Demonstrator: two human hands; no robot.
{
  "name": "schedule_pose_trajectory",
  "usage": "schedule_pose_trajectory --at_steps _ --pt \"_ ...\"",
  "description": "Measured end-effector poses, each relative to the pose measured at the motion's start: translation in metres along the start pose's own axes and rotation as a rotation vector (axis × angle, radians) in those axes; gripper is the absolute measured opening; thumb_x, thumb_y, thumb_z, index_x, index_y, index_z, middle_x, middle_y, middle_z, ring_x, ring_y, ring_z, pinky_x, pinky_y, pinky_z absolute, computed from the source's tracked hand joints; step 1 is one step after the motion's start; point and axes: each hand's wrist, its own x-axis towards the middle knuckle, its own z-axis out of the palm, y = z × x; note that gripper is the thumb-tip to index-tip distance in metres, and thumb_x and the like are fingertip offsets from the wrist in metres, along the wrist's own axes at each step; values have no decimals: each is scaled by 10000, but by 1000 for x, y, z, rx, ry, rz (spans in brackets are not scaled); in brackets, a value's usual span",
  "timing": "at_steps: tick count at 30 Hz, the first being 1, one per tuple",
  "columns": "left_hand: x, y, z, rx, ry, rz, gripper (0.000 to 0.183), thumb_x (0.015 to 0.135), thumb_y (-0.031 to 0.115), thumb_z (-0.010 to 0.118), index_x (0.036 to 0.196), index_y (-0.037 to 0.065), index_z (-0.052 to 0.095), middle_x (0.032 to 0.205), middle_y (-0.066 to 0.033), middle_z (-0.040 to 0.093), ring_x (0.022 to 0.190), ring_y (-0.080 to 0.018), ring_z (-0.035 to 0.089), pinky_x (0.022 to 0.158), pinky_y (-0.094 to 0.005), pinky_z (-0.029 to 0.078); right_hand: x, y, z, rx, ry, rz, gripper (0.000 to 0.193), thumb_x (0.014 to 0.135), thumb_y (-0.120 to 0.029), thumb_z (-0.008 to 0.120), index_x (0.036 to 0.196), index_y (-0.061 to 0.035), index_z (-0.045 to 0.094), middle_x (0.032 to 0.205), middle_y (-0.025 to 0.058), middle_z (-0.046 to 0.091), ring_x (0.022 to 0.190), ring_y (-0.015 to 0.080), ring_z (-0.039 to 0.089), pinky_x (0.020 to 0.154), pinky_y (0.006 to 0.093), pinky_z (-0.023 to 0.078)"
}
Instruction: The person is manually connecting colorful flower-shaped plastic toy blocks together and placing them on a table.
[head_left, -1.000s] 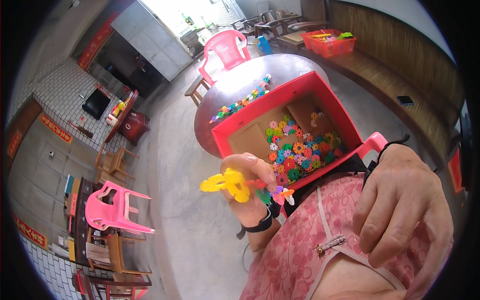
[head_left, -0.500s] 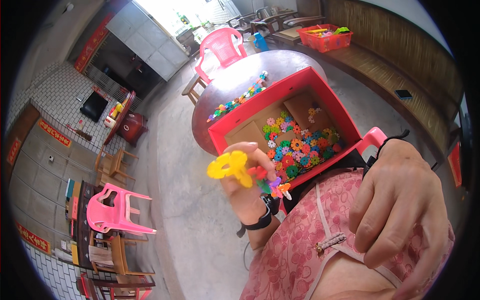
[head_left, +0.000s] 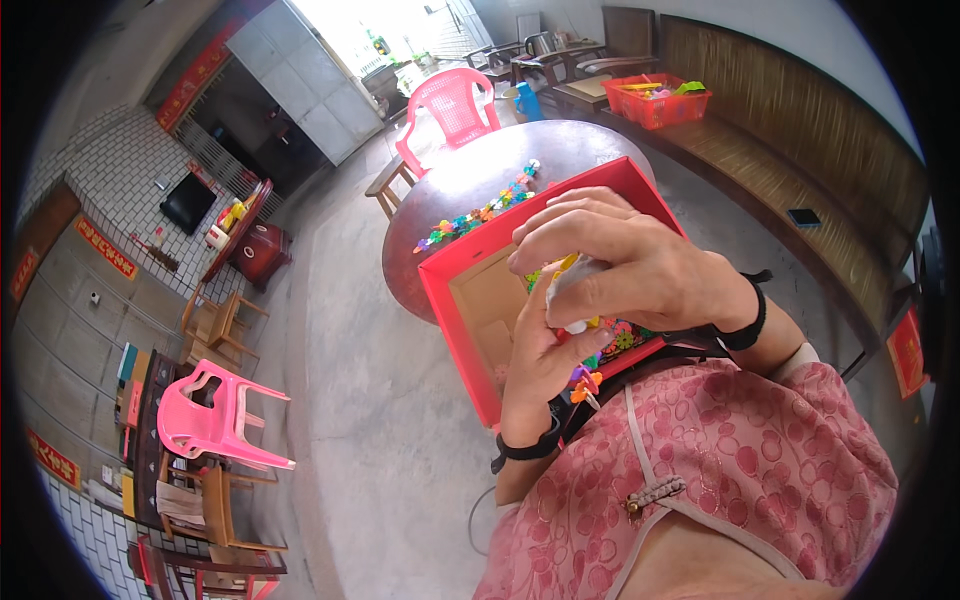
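I have the left grip point(head_left: 532, 385) pinched on a short chain of multicoloured, flower-shaped plastic discs point(head_left: 585, 386), at the near side of the open red cardboard box point(head_left: 462, 340). Its purple-and-orange end hangs below the left thumb, the long axis seeming to slope up between my hands. My right grip point(head_left: 655, 272) curls over the upper end, but I can't tell whether it's closed on anything.
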Motion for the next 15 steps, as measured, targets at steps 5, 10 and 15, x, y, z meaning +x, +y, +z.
schedule_pose_trajectory --at_steps 5,10,15 --pt "7 5 2 -105 -63 -57 467 871 169 682 1233 1 439 1014 -52 573 827 -99 558 714 -241 471 -11 7 10 139 79 219 226 745 -1 637 957 -77 612 932 97 556 822 263 592 656 333 473" --pt "13 -3 12 -195 -91 -115 476 895 192 654 1249 29 381 907 -33 547 717 -76 512 601 -216 446 -20 15 12 75 173 363 202 767 24 612 960 -30 585 838 101 563 754 262 582 634 341 461" --pt "15 -9 18 -164 -105 -47 510 922 275 618 1281 17 363 895 -48 556 720 -74 528 603 -214 445 -23 20 13 19 230 366 129 839 -4 585 967 -16 581 801 97 592 693 232 593 614 305 469"
